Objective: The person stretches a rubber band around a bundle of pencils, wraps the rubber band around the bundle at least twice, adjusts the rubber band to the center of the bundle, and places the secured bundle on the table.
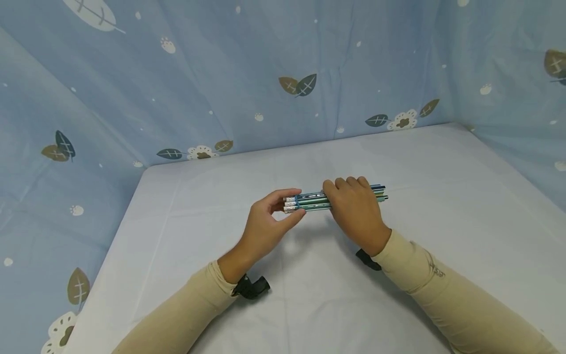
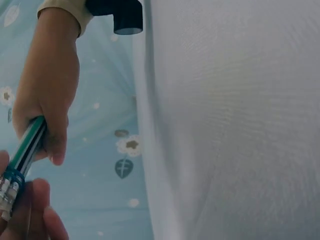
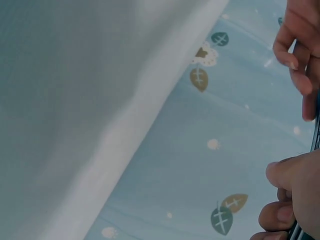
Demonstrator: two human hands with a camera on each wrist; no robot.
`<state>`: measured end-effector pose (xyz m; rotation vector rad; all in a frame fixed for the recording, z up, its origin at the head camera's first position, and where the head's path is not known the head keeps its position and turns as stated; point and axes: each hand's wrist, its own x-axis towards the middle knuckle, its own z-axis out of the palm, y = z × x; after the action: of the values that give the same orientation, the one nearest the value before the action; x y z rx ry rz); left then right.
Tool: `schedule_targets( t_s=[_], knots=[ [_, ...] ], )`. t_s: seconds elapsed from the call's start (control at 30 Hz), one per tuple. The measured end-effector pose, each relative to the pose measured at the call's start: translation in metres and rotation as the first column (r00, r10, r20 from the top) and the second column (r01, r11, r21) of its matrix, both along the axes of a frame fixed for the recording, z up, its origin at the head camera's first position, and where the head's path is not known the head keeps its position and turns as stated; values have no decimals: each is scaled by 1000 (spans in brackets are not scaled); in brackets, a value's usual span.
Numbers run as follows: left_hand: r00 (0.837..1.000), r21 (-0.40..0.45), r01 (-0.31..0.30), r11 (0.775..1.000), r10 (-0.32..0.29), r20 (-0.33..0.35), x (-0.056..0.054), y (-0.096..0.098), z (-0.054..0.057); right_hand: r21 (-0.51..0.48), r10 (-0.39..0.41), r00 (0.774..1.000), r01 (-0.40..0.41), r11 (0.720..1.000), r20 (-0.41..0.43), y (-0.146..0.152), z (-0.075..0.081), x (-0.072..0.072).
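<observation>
A bundle of pencils (image 1: 315, 201) in greens and blues, with metal ferrules and white erasers at the left end, is held level over the white-covered table. My right hand (image 1: 357, 214) grips it round the middle from above, and the other ends stick out to the right. A blue elastic band (image 2: 14, 176) circles the pencils just beside the ferrules. My left hand (image 1: 264, 225) pinches the bundle at that band, thumb on the near side and index finger on the far side. Its palm faces the eraser ends.
A white cloth covers the table (image 1: 212, 206). Behind and to the sides hangs a blue curtain (image 1: 247, 64) printed with leaves and flowers. Black camera mounts sit under both wrists, the left mount (image 1: 253, 287) showing most.
</observation>
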<state>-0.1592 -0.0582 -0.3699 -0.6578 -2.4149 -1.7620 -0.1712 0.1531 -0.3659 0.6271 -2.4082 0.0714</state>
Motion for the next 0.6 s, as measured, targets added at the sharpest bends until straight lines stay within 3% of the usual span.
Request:
schedule_targets(
  t_s=[0.2,0.33,0.47,0.6],
  knots=[
    [999,-51,24,998,-22,39,0,-2,0,22,11,1000,-11,1000,12,-3,0,5],
    [999,-103,31,994,-28,29,1,-4,2,18,17,1000,-18,1000,22,-4,1,8],
    [998,-192,58,980,-61,-14,0,-6,6,15,21,999,-21,1000,32,-4,3,8],
    [993,-282,43,959,-72,-92,-1,-9,11,11,17,999,-18,1000,47,-3,5,9]
  ],
)
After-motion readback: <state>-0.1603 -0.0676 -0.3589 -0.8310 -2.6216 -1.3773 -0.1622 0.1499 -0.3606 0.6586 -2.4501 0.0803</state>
